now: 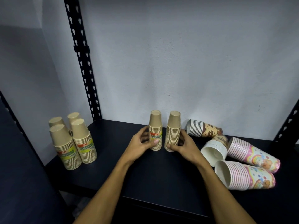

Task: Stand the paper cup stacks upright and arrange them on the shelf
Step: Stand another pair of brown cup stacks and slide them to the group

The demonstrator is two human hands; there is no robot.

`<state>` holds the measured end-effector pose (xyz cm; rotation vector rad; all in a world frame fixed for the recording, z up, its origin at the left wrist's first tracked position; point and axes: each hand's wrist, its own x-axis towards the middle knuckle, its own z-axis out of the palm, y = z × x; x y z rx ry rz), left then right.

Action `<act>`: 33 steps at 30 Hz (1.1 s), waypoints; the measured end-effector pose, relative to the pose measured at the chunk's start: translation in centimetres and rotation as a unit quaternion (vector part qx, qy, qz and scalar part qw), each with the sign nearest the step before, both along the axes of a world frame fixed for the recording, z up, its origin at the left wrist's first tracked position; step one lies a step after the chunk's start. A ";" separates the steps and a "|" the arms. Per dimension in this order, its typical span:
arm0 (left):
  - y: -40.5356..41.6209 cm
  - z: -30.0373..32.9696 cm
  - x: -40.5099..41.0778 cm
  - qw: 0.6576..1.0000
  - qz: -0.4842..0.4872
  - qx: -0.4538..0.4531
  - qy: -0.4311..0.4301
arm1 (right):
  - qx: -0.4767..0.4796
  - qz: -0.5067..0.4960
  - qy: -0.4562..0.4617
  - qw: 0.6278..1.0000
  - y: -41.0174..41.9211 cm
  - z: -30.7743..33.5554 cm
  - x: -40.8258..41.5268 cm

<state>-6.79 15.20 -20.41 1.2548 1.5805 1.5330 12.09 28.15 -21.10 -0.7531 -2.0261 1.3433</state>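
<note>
On the dark shelf [145,175], both hands [140,143] [186,145] grip upright, base-up brown cup stacks [155,130] [173,130].

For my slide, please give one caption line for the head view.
Left hand and right hand each hold an upright brown cup stack; four patterned stacks lie sideways.

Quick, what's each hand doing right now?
Left hand: holding the labelled kraft cup stack.
Right hand: holding the plain kraft cup stack.

Left hand [142,143] grips one upright tan cup stack [155,131], right hand [182,145] another [172,132], side by side on the dark shelf [145,175]; patterned stacks [246,162] lie toppled nearby.
</note>
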 end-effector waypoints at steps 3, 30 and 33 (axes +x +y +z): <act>0.3 -0.3 0.2 0.999 0.033 0.016 -0.019 | 0.013 -0.026 0.002 1.000 -0.4 -0.1 -0.3; 0.5 -1.0 0.6 0.999 0.020 0.023 0.035 | -0.020 0.006 0.070 0.997 -0.9 0.7 0.2; 0.4 -1.1 0.6 0.998 0.024 0.024 0.046 | 0.008 -0.012 0.070 0.997 -1.3 0.5 -0.2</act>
